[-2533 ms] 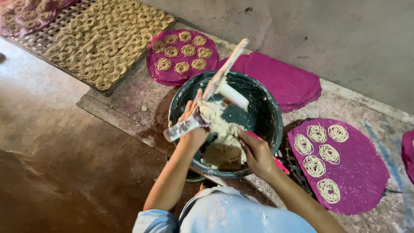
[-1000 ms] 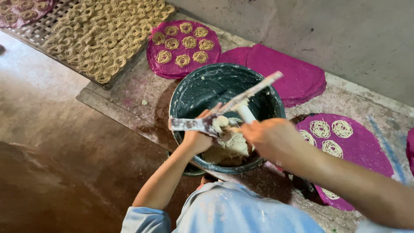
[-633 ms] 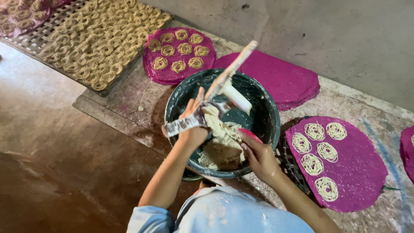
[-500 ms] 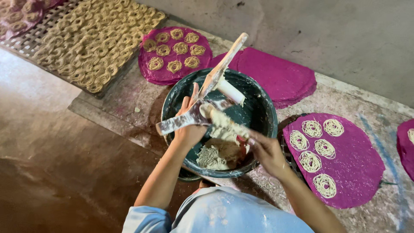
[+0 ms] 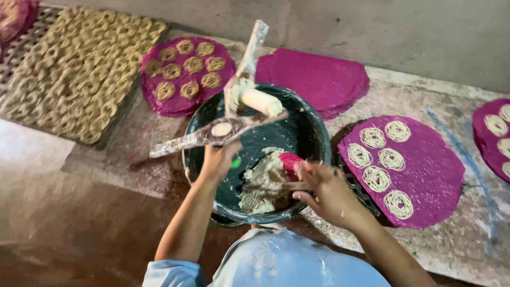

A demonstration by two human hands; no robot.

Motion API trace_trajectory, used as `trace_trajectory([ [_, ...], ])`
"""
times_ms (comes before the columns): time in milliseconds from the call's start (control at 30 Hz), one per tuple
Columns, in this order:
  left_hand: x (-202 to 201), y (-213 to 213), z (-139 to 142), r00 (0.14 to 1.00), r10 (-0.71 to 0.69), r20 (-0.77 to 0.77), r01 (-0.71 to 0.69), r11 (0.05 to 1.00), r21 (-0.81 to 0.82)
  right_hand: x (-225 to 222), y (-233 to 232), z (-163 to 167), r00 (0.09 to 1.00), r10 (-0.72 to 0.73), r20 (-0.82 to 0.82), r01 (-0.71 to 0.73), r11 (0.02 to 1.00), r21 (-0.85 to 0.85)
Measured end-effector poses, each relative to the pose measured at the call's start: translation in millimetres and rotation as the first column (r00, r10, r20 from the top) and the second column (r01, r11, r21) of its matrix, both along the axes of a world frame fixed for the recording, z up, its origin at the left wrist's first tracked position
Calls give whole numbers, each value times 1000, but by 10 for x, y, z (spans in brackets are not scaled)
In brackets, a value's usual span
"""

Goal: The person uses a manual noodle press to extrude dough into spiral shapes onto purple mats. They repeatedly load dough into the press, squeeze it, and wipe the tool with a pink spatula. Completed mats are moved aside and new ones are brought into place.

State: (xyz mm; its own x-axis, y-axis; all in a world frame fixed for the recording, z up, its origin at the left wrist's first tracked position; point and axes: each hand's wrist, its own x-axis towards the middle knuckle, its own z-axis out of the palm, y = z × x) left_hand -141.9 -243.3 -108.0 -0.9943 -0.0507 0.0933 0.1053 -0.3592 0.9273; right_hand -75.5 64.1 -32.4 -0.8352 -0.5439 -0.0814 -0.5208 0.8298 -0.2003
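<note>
At far left, a mesh drying rack (image 5: 32, 64) carries many rows of pale coiled dough spirals (image 5: 79, 79). Just right of it, a round magenta mat (image 5: 159, 103) bears seven coiled spirals (image 5: 186, 69).

At centre stands a dark round basin (image 5: 313, 133) on the floor (image 5: 64, 212), holding a mound of pale dough (image 5: 263, 180) against its near wall. Above the basin's left rim, the left hand (image 5: 218, 159) grips a hinged wooden dough press (image 5: 212, 135); its fingers (image 5: 228, 151) are wrapped closed around the lower arm, which runs leftward past the rim. The upper arm of the press (image 5: 252, 48) rises steeply, and a dough-coated cylinder (image 5: 257, 101) sits at the hinge over the basin. A small disc of dough (image 5: 221, 129) lies on the lower arm.

Behind the basin, an empty magenta mat (image 5: 313, 74) lies flat, partly tucked under the rim.

Right of centre, the right hand (image 5: 326, 191) reaches over the near right rim; its fingers (image 5: 305, 172) are curled and pressed together at the dough beside a red object (image 5: 289, 159), though motion blur hides what they pinch.

Further right, a magenta mat (image 5: 430, 180) holds five white spirals (image 5: 380, 159). At the right edge, another magenta mat (image 5: 486, 141) with spirals is cut by the frame.

At bottom, the person's light blue shirt (image 5: 287, 263) shows.
</note>
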Motion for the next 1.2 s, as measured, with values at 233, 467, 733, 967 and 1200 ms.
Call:
trace_trajectory([
  [233,812,1415,113,667,-682,299,555,723,411,-51,378,251,928,364,83,274,-514,-813],
  [467,1104,2273,959,766,-639,-71,602,752,-269,534,1869,607,965,258,39,57,-65,-996],
  [733,1359,3472,1223,686,-720,-101,318,421,-850,1155,2957,421,835,171,-523,-485,678,-553],
  [967,1080,4198,947,591,-714,-376,368,653,-661,1176,4022,479,862,255,439,274,495,-825],
  [1200,1047,4328,434,881,-382,-281,-48,517,-855,1327,4556,-282,627,299,719,615,376,-693],
])
